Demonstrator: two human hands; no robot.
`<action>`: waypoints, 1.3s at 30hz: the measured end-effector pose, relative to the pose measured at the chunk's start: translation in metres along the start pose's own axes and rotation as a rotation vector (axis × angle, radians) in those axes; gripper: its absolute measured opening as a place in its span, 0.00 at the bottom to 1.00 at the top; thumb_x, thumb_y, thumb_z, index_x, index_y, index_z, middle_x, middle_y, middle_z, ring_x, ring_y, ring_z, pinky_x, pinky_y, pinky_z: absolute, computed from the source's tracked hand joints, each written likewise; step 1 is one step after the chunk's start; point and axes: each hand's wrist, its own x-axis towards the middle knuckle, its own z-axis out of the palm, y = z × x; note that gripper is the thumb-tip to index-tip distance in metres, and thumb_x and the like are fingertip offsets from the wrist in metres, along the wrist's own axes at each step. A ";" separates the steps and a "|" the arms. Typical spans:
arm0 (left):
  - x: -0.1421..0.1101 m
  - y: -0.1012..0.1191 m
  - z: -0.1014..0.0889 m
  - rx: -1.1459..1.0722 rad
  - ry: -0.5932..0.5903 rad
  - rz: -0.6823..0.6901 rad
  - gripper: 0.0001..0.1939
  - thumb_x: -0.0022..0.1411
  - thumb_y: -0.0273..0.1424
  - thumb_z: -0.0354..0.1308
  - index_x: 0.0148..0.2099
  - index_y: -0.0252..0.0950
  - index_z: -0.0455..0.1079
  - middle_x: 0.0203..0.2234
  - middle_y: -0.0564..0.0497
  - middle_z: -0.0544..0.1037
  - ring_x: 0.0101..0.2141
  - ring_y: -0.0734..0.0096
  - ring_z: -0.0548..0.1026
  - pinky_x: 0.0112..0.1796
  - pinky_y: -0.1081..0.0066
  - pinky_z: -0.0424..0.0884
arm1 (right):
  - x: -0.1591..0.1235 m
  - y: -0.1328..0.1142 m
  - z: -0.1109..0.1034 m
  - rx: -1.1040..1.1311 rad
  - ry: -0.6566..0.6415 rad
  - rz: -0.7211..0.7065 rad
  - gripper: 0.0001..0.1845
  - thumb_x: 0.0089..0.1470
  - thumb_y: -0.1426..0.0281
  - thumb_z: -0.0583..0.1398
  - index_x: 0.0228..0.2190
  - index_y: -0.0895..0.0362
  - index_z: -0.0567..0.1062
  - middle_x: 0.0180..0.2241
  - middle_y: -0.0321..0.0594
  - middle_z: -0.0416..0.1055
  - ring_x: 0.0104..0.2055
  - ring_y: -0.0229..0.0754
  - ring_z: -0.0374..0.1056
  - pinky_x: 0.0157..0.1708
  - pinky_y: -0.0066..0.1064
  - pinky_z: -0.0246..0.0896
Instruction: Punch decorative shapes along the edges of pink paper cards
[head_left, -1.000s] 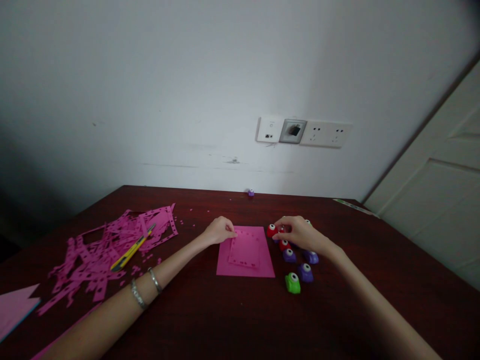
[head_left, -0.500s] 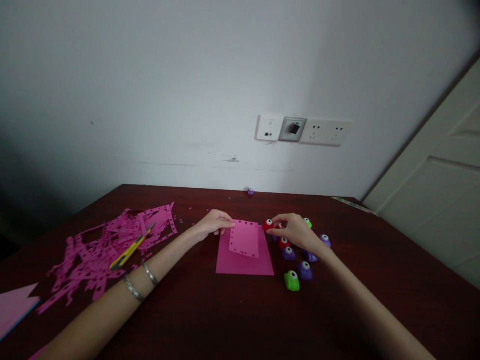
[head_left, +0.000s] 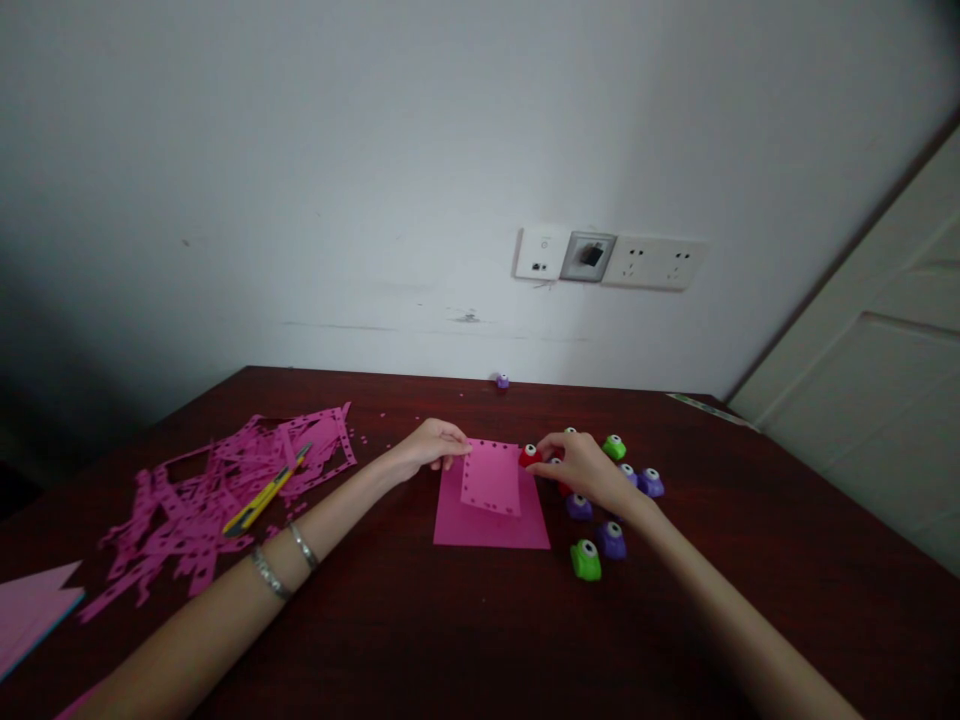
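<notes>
My left hand (head_left: pixel 436 444) pinches the upper left corner of a small pink sheet of paper (head_left: pixel 491 478), which is raised above a larger pink sheet (head_left: pixel 491 534) lying on the table. Small punched holes run along the top, left and bottom edges of the small sheet. Between the thumb and fingers of my right hand (head_left: pixel 577 463) is a red craft punch (head_left: pixel 529 455), close against the sheet's right edge; whether the paper is inside its slot I cannot tell. Purple punches (head_left: pixel 611 540) and green punches (head_left: pixel 586 560) stand around and below my right hand, some partly hidden by it.
Pink paper scraps (head_left: pixel 217 500) are heaped on the left, with a yellow utility knife (head_left: pixel 268 492) on top. Folded pink paper (head_left: pixel 34 610) lies at the near left edge. One purple punch (head_left: pixel 502 381) stands by the wall, below the sockets (head_left: pixel 652 263).
My right hand has moved left with the red punch, up to the right edge of the small sheet. My left hand still holds the same corner.
</notes>
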 end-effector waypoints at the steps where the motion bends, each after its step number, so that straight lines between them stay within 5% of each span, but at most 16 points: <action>1: 0.000 0.000 0.000 -0.003 0.000 0.000 0.12 0.47 0.34 0.61 0.32 0.30 0.71 0.17 0.53 0.70 0.17 0.79 0.65 0.17 0.76 0.52 | 0.000 0.001 0.001 0.003 -0.002 -0.004 0.10 0.41 0.62 0.63 0.24 0.56 0.75 0.25 0.38 0.74 0.27 0.40 0.67 0.26 0.29 0.57; 39: 0.006 -0.011 0.005 -0.045 0.037 -0.087 0.07 0.47 0.31 0.60 0.29 0.32 0.70 0.12 0.56 0.66 0.16 0.79 0.63 0.19 0.74 0.52 | 0.000 0.002 0.016 -0.060 -0.038 -0.023 0.11 0.43 0.62 0.63 0.28 0.55 0.76 0.27 0.39 0.73 0.29 0.41 0.67 0.29 0.29 0.59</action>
